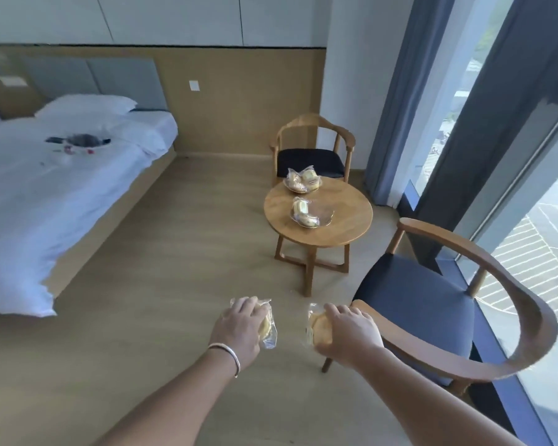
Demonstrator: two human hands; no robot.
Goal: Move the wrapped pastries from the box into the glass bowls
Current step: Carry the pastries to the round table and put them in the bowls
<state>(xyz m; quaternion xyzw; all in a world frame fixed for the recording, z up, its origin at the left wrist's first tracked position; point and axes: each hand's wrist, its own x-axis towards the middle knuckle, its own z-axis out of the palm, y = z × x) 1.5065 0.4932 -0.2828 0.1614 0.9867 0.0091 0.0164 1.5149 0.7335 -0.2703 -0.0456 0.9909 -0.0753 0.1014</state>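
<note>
My left hand [239, 326] is closed around a clear-wrapped yellow pastry [267, 328], held out over the floor. My right hand [348, 329] grips another wrapped pastry [316, 326] at the same height. Ahead stands a small round wooden table [351, 217] with two glass bowls. The near bowl [326, 215] holds wrapped pastries on its left side. The far bowl [290, 188] at the table's back edge is piled with wrapped pastries. No box is in view.
A wooden armchair with a dark seat [432, 304] stands close on my right, beside my right hand. A second chair [310, 156] sits behind the table. A white bed [62, 175] fills the left. Curtains and a tall window [496, 156] line the right.
</note>
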